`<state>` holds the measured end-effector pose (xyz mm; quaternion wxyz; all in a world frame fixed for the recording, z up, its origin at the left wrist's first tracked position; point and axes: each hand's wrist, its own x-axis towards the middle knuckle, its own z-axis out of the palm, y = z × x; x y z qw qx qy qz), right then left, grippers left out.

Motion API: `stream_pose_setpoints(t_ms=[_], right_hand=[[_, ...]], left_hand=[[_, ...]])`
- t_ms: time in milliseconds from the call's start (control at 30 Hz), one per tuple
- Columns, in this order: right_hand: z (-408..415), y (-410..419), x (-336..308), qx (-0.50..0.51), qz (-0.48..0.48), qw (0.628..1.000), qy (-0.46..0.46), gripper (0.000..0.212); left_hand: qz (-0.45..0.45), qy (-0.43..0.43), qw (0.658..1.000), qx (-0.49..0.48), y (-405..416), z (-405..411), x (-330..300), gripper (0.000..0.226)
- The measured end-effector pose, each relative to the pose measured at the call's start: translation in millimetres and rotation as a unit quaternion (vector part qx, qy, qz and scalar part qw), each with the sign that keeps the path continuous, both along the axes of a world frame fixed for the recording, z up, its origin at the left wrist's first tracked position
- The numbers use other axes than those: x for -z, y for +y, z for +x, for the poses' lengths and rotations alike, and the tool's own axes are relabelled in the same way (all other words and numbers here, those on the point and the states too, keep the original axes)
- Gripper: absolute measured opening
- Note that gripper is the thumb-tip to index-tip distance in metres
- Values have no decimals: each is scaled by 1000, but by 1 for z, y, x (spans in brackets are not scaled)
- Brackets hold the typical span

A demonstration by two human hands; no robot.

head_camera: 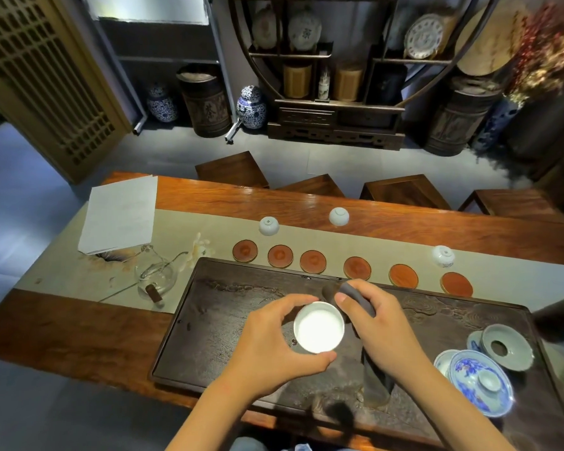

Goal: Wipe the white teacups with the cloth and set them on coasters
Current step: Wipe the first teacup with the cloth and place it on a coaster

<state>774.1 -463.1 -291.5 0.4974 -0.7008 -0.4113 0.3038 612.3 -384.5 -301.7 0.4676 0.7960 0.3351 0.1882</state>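
My left hand [267,346] holds a white teacup [318,327] upright over the dark tea tray [215,307], fingers around its rim. My right hand [381,323] grips a dark grey cloth [355,299] right beside the cup; the cloth's tail [375,379] hangs down below the hand. Several round red-brown coasters [357,267] lie in a row beyond the tray, all bare. Three white teacups rest upside down on the runner: one [269,225] at the left, one [339,216] in the middle, one [442,255] at the right.
A blue-and-white lidded bowl [481,382] and a pale green strainer dish [507,346] sit on the tray's right end. A glass pitcher [157,275] and white papers [119,216] lie on the left. A dark container [560,317] stands at the right edge. Wooden stools line the table's far side.
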Motion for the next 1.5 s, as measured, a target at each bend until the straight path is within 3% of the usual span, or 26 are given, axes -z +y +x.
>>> stream_pose_setpoints(t_ms=[133,300,467,667,833,1033,1500], right_hand=[[-2,1,1,-12,8,1000,1,16],[-9,-5,10,-36,-6,999,14,23],[-25,-6,21,-56,-44,997,18,17],[-29,17,20,2,-53,999,-14,20],[-43,57,21,39,-63,997,15,20],[-55,110,29,95,-87,991,26,8],[-62,164,54,165,-155,974,3,8]], left_hand=[[12,-14,1000,-13,1,-2,2,63],[6,-63,991,-118,11,-2,6,55],[20,-30,991,-126,32,-4,14,53],[32,15,988,-149,92,-22,29,56],[37,56,985,-160,159,-33,51,58],[-1,83,988,-132,226,-32,91,51],[-18,148,988,-45,304,-1,175,55]])
